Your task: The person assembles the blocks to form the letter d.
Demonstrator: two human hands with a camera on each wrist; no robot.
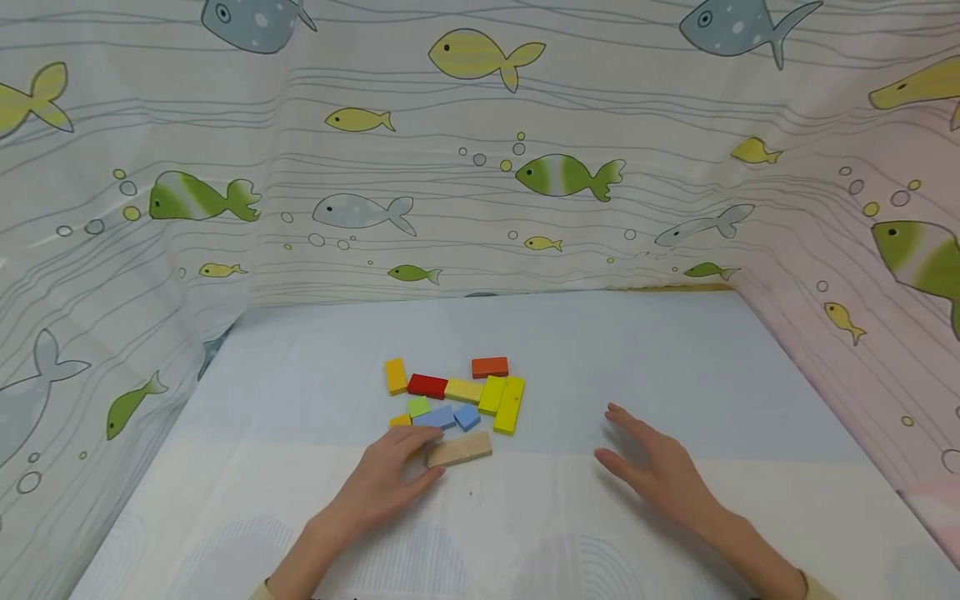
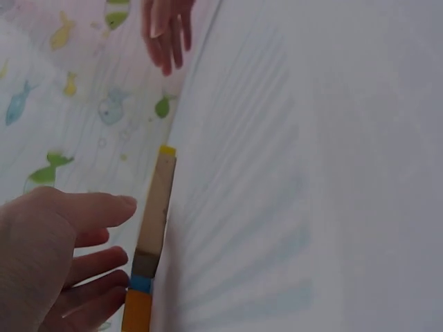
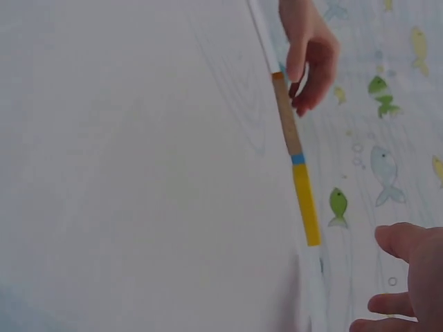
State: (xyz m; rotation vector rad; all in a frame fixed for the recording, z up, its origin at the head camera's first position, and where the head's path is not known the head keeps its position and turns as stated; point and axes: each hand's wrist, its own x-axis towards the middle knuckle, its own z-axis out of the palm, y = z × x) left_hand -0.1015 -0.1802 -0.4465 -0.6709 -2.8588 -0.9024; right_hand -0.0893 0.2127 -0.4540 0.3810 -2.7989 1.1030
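A plain wooden block [image 1: 461,451] lies on the table at the front of a group of coloured blocks. My left hand [image 1: 390,471] is at its left end, thumb and fingers spread around that end without a visible grip. In the left wrist view the thumb [image 2: 104,209] is close to the wooden block [image 2: 158,207], with a narrow gap. Off to the right, my right hand [image 1: 663,479] hovers with loosely extended fingers and holds nothing. Behind the wooden block are blue blocks [image 1: 435,418], a green block [image 1: 418,407] and an orange block [image 1: 401,420] partly hidden by the left hand.
Farther back lie a dark red block [image 1: 427,387], an orange-red block [image 1: 490,367], a pale yellow block [image 1: 463,390], bright yellow blocks [image 1: 509,407] and an upper-left orange block [image 1: 396,377]. A fish-patterned curtain [image 1: 480,175] encloses the table [image 1: 637,358] at the back and sides.
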